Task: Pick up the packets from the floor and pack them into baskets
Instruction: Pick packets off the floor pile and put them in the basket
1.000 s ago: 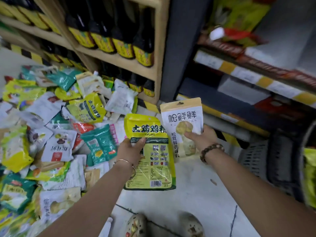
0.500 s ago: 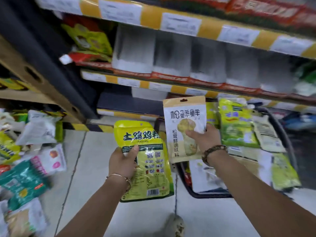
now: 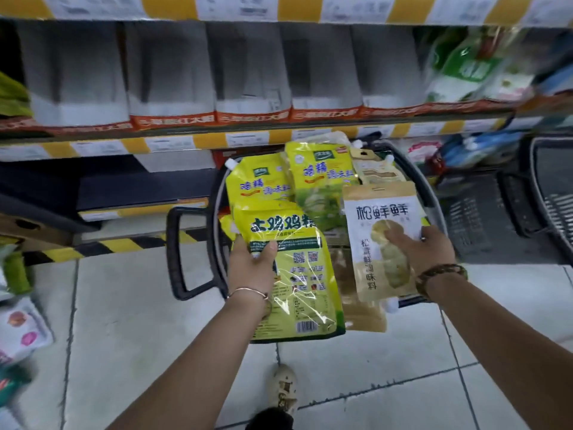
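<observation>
Both packets hang over the black plastic shopping basket [image 3: 217, 259]. The left hand [image 3: 252, 268] grips the glossy yellow foil packet [image 3: 297, 274] by its left edge, thumb across the front. The right hand [image 3: 424, 252] holds the white-and-tan paper pouch [image 3: 381, 243], fingers [image 3: 400, 240] curled onto its face. Both are upright, long axes pointing away from the person. The pouch sits deeper over the basket, while the yellow packet's bottom overhangs the near rim, so it likely needs a push forward.

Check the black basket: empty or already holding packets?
Not empty: yellow pouches lie inside the basket, behind the yellow packet in the left hand and white packet in the right hand.
</observation>
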A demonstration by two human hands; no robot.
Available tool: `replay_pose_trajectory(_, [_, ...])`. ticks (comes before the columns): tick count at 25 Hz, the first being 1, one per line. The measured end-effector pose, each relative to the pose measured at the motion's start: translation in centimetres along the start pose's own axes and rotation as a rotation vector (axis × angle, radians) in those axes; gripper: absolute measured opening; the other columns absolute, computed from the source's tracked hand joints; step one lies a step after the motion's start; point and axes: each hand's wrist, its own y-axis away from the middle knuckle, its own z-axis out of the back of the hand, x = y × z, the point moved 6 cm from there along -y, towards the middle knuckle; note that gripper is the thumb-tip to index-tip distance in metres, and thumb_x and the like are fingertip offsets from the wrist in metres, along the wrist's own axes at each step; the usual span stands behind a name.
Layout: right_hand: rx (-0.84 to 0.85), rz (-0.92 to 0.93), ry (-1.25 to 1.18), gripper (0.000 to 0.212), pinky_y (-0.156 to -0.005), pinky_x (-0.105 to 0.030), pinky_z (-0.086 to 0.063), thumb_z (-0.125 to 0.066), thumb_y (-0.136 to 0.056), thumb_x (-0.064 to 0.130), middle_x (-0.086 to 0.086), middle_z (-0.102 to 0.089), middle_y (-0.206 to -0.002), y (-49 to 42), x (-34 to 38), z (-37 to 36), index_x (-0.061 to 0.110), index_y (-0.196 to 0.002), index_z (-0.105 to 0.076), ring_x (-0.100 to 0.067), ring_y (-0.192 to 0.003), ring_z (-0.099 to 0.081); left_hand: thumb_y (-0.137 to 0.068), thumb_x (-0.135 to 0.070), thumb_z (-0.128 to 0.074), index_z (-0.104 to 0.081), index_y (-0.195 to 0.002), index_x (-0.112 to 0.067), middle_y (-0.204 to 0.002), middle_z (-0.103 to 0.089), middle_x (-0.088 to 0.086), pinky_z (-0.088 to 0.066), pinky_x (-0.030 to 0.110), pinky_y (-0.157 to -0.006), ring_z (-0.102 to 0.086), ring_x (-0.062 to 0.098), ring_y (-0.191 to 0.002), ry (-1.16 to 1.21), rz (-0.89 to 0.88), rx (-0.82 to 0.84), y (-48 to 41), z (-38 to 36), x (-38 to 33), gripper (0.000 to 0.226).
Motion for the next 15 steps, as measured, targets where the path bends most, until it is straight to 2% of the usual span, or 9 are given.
replay_pose_trajectory(1, [-0.016, -0.016, -0.002, 0.039, -0.062, -0.031, -0.037, -0.072, -0.078, 0.037, -0.018, -0.065, -0.088, -0.7, -1.0, 0.7, 0.001, -0.084, -0.059, -0.034, -0.08, -0.058, -0.091, -0.021, -0.058, -0.037, -0.139, -0.004, -0.119, -0.058, 0.003, -0.033, 0.023, -0.08, -0.05, 0.023, -0.112, 0.005, -0.008, 0.018, 0.2, -1.7, -0.4, 0.055])
replay_pose_trajectory(3, [-0.034, -0.024, -0.005, 0.045, -0.054, -0.031, -0.034, -0.071, -0.078, 0.039, -0.019, -0.062, -0.081, -2.1, -2.6, 1.4, -0.004, -0.086, -0.059, -0.035, -0.076, -0.057, -0.092, -0.023, -0.058, -0.022, -0.147, -0.007, -0.144, -0.042, 0.007, -0.035, 0.026, -0.095, -0.041, 0.024, -0.129, 0.036, 0.013, 0.025, -0.1, -4.7, -0.3, 0.069])
replay_pose_trajectory(4, [-0.03, -0.029, -0.008, 0.043, -0.051, -0.03, -0.032, -0.071, -0.079, 0.038, -0.014, -0.059, -0.075, -2.6, -3.1, 1.2, -0.002, -0.086, -0.058, -0.033, -0.074, -0.055, -0.091, -0.025, -0.059, -0.017, -0.149, -0.008, -0.15, -0.033, 0.009, -0.035, 0.031, -0.103, -0.036, 0.025, -0.134, 0.048, 0.024, 0.014, -0.6, -5.7, -0.1, 0.073])
replay_pose_trajectory(6, [-0.008, -0.028, -0.004, 0.032, -0.058, -0.028, -0.032, -0.069, -0.082, 0.034, -0.004, -0.052, -0.074, -3.2, -3.7, 0.6, 0.009, -0.089, -0.052, -0.025, -0.076, -0.049, -0.09, -0.025, -0.061, -0.015, -0.149, -0.008, -0.152, -0.029, 0.011, -0.035, 0.043, -0.107, -0.034, 0.027, -0.136, 0.057, 0.034, -0.037, -1.7, -7.0, 0.8, 0.077])
replay_pose_trajectory(8, [-0.023, 0.01, -0.014, 0.029, -0.068, -0.03, -0.036, -0.069, -0.082, 0.03, -0.006, -0.053, -0.084, -3.6, -3.6, 0.0, 0.012, -0.097, -0.052, -0.024, -0.081, -0.049, -0.088, -0.025, -0.064, -0.02, -0.148, -0.007, -0.148, -0.036, 0.014, -0.039, 0.045, -0.103, -0.039, 0.03, -0.132, 0.036, 0.041, -0.101, -3.0, -7.4, 1.9, 0.077])
replay_pose_trajectory(10, [-0.075, 0.048, -0.028, 0.034, -0.07, -0.033, -0.04, -0.068, -0.083, 0.027, -0.011, -0.06, -0.097, -4.2, -3.6, -0.2, 0.009, -0.109, -0.056, -0.028, -0.089, -0.056, -0.086, -0.021, -0.066, -0.025, -0.147, -0.006, -0.14, -0.046, 0.012, -0.042, 0.036, -0.094, -0.047, 0.029, -0.124, 0.003, 0.007, -0.186, -3.5, -6.8, 2.1, 0.075])
replay_pose_trajectory(12, [-0.123, 0.093, -0.018, 0.04, -0.075, -0.034, -0.042, -0.064, -0.085, 0.022, -0.014, -0.058, -0.115, -4.3, -3.3, -0.5, 0.007, -0.121, -0.053, -0.03, -0.103, -0.055, -0.083, -0.014, -0.069, -0.031, -0.142, -0.006, -0.131, -0.05, 0.007, -0.04, 0.028, -0.086, -0.048, 0.021, -0.117, -0.044, -0.097, -0.257, -2.7, -6.1, 1.2, 0.071])
replay_pose_trajectory(14, [-0.136, 0.227, 0.094, 0.053, -0.089, -0.04, -0.041, -0.062, -0.087, 0.021, -0.018, -0.046, -0.133, -3.8, -2.6, -1.2, 0.008, -0.135, -0.043, -0.032, -0.12, -0.046, -0.082, -0.018, -0.07, -0.029, -0.144, -0.009, -0.143, -0.034, 0.015, -0.033, 0.033, -0.102, -0.034, 0.025, -0.131, -0.226, -0.278, -0.262, -1.0, -6.4, 0.0, 0.075])
replay_pose_trajectory(15, [-0.102, 0.313, 0.205, 0.058, -0.097, -0.042, -0.038, -0.06, -0.088, 0.026, -0.02, -0.037, -0.141, -3.2, -2.3, -2.0, 0.01, -0.139, -0.038, -0.033, -0.128, -0.039, -0.085, -0.027, -0.065, -0.028, -0.146, -0.013, -0.15, -0.023, 0.019, -0.026, 0.039, -0.109, -0.024, 0.03, -0.138, -0.427, -0.406, -0.214, 0.2, -7.4, -0.8, 0.072])
